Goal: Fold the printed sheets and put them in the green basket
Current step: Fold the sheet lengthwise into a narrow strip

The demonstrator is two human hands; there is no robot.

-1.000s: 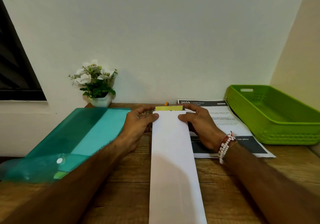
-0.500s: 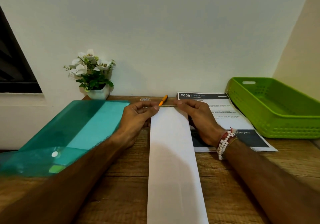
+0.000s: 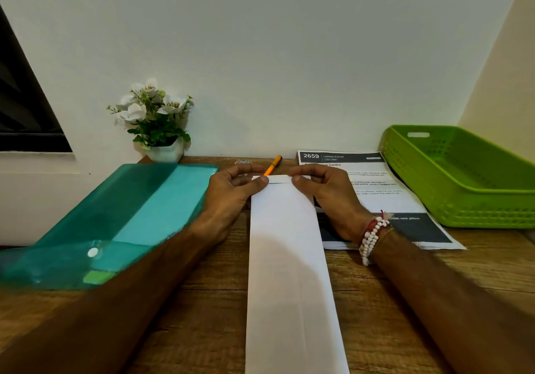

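A long narrow folded white sheet [image 3: 286, 258] lies on the wooden table, running from its front edge toward the wall. My left hand [image 3: 231, 194] pinches the sheet's far left corner between thumb and fingers. My right hand [image 3: 327, 197], with bead bracelets at the wrist, pinches the far right corner. A printed sheet [image 3: 373, 182] headed "2659 LIVING ROOM" lies flat to the right, partly under my right hand. The green basket [image 3: 463, 202] stands at the right against the wall, with nothing visible inside it.
A teal plastic folder [image 3: 121, 220] lies at the left. A small white pot of white flowers [image 3: 156, 121] stands by the wall. An orange pen [image 3: 273, 165] lies just beyond the folded sheet's far end. A dark window is at far left.
The yellow-green strip showing at the sheet's far end a second ago is gone; the end now lies lower with a thin white flap. Both hands stay at the far corners. The view tilted down slightly.
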